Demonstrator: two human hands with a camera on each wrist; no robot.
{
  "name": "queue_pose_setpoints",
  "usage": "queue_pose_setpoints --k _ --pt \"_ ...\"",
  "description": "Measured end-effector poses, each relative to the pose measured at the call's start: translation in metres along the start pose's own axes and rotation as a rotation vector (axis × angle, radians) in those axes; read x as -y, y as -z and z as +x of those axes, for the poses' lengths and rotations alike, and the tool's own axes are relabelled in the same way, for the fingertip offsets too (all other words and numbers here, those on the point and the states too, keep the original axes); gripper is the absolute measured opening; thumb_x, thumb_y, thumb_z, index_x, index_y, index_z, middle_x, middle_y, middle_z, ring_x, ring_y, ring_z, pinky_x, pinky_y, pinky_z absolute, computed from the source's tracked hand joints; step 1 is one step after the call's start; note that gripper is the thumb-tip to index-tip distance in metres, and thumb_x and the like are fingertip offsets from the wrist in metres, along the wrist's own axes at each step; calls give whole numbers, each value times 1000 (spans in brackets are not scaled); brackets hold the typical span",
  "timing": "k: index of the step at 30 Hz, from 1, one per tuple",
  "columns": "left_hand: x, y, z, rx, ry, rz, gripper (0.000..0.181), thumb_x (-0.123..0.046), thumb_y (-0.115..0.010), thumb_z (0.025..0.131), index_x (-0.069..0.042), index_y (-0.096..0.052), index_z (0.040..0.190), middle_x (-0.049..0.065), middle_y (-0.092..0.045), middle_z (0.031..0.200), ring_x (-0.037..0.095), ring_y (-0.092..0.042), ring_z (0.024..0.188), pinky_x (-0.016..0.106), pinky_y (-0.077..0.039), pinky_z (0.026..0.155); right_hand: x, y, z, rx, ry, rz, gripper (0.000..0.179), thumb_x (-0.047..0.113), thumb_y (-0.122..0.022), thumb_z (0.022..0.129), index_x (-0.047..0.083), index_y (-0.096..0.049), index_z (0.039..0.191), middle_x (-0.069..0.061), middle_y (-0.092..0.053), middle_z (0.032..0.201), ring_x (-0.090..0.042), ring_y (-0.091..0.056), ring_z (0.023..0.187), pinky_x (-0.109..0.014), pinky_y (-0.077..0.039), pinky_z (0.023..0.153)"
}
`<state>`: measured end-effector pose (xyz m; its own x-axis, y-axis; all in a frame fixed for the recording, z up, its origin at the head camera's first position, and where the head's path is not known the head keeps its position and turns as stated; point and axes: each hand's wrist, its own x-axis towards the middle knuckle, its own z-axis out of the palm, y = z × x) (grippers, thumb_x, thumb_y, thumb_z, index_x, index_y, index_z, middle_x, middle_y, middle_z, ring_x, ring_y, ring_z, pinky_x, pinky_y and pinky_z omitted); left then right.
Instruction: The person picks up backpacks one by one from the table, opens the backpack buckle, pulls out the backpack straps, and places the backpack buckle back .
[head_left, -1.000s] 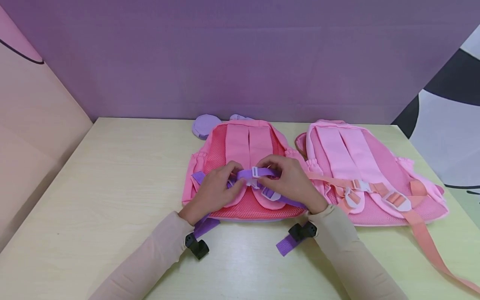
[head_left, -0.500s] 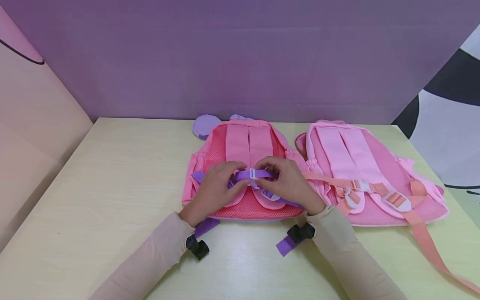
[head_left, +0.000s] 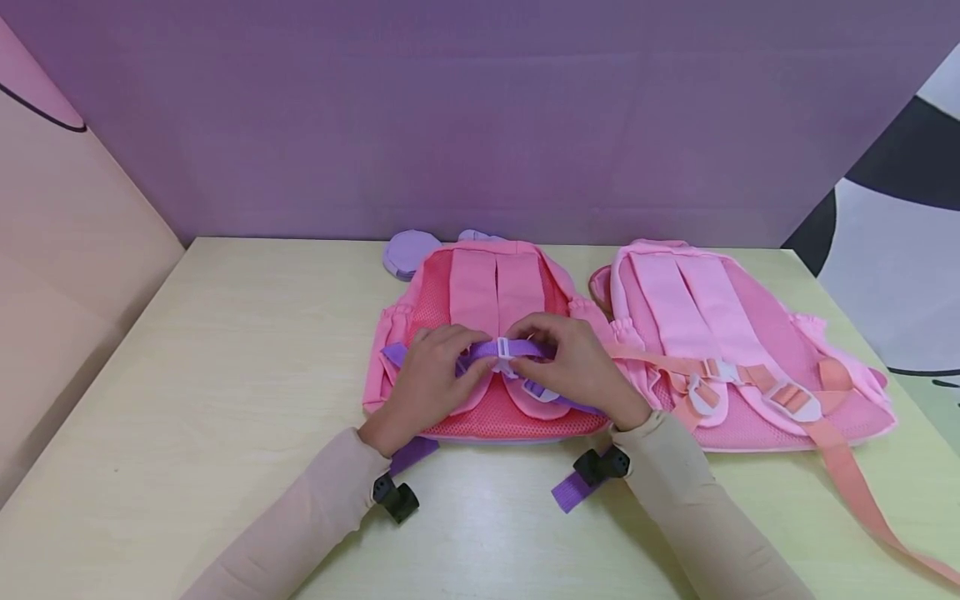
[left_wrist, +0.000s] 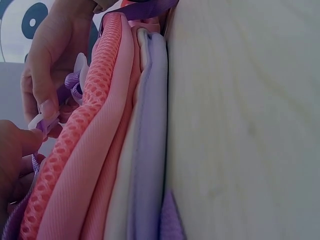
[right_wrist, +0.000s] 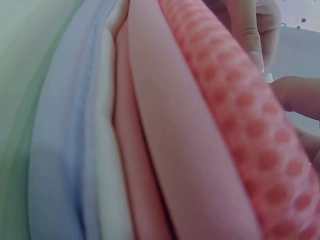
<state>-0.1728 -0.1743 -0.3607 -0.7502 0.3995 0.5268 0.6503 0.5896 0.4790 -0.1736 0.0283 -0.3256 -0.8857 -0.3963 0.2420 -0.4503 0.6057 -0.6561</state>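
Observation:
A pink backpack [head_left: 480,423] with a red mesh back panel lies on the table, its shoulder straps facing up. Across its middle runs a purple strap [head_left: 483,349] with a white plastic slider [head_left: 503,347] on it. My left hand [head_left: 431,375] pinches the strap just left of the slider, between thumb and fingers. From the other side, my right hand [head_left: 577,367] pinches the strap at the slider's right. A pale clip below the slider is partly hidden by the fingertips. In the left wrist view, both hands' fingertips meet at the white slider [left_wrist: 39,121].
To the right lies a lighter pink backpack [head_left: 678,292] with a buckled orange strap [head_left: 855,483] trailing over the table's right side. A round lilac pouch [head_left: 411,253] sits behind the nearer backpack. Loose purple strap ends [head_left: 572,492] lie near the front. A purple panel [head_left: 480,117] stands behind the table [head_left: 187,400].
The slider and the strap part between the hands have shifted slightly left and down, with the right hand following. The left hand stays nearly in place; both backpacks lie as before.

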Motion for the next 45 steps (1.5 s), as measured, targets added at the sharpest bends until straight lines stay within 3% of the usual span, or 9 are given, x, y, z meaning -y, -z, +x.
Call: queue_pose_setpoints --k 15,24,36,45 --pt "0 1 1 12 51 0 25 -17 -70 86 -7 -67 108 6 -70 98 20 -64 91 37 -41 84 0 5 0 -7 -18 4 30 8 -77 76 5 -68 104 -7 -69 90 -16 -58 76 -23 -52 72" --pt "1 2 1 18 58 4 24 -16 -70 85 -7 -67 108 7 -69 97 19 -62 87 36 -41 82 0 6 -1 -10 -17 -13 28 9 -77 76 5 -68 102 -6 -67 83 -15 -55 69 -21 -49 60" --pt "2 2 1 12 52 0 32 -20 -67 86 -6 -63 114 7 -68 99 18 -61 86 38 -42 83 0 5 -1 -10 -18 9 26 10 -76 77 5 -67 101 -6 -64 78 -13 -51 64 -20 -45 54" --pt "1 2 0 10 16 -7 35 -24 -72 85 -9 -65 116 6 -68 108 20 -63 101 37 -42 85 1 3 -1 -2 -8 8 27 9 -77 76 5 -67 101 -7 -64 80 -14 -51 65 -21 -45 54"
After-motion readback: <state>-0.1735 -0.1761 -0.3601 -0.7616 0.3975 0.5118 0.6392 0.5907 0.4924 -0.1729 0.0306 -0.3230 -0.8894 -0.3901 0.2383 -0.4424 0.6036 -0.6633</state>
